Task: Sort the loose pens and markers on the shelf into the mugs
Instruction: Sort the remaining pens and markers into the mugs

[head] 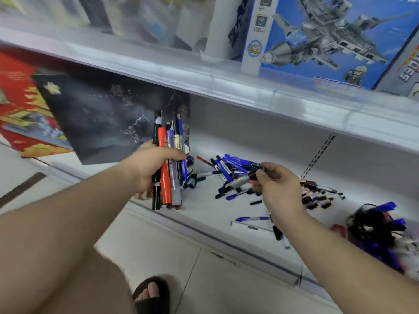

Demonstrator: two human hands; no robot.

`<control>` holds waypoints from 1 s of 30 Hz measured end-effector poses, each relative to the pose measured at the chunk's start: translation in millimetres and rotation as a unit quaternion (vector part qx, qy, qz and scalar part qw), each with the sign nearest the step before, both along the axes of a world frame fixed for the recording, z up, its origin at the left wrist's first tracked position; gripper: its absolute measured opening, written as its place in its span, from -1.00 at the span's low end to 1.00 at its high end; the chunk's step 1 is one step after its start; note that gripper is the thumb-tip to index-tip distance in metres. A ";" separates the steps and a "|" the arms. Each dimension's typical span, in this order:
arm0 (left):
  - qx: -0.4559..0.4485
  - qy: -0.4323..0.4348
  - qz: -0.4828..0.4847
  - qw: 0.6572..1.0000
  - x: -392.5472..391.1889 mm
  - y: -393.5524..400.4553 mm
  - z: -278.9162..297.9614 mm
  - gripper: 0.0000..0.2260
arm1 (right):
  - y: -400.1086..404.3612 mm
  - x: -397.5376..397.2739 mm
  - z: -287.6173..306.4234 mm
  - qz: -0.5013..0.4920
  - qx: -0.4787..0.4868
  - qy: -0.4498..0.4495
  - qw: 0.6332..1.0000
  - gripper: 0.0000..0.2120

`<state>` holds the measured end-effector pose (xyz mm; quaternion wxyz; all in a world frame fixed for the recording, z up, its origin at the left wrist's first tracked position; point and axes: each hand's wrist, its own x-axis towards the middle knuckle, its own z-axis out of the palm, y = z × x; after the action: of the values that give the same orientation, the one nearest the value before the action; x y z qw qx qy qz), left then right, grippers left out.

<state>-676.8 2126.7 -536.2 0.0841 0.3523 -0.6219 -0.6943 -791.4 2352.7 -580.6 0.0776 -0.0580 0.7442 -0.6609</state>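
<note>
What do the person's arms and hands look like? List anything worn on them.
Both forearms are bare to the frame's edge: no sleeves, gloves, watch or bracelet show. The left hand and the right hand carry no visible rings. Motion blur hides finer detail such as the nails.

The left hand [148,165] gripped a bundle [167,164] of pens and markers upright at the near edge of the white shelf [204,205], an orange marker [163,168] among them. To its right, the right hand [277,185] pinched one marker [241,180] above a loose pile [229,168] of mostly blue pens. More pens [251,219] lay nearer the edge. A dark box [102,118] stood at the far left, and a blue jet box [335,39] sat on the shelf above.
</note>
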 end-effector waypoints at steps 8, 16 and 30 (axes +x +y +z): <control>0.010 -0.003 0.055 0.998 12.8 -65.0 -15.6 -0.75 | -85.3 -10.5 -41.5 0.014 0.074 0.054 0.996 -0.83; 0.011 -0.026 0.022 0.999 -1.1 -82.7 -33.2 -0.67 | -179.0 -45.4 -90.6 0.041 0.172 0.128 0.976 -0.81; 0.080 0.077 -0.019 0.994 -6.3 -90.7 -32.7 -0.75 | -227.5 -67.0 -145.6 0.151 0.410 0.141 0.888 -0.86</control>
<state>-683.0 2036.0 -568.9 0.0897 0.2914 -0.5625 -0.7686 -858.4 2125.2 -726.2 0.0876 -0.2246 0.9345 -0.2618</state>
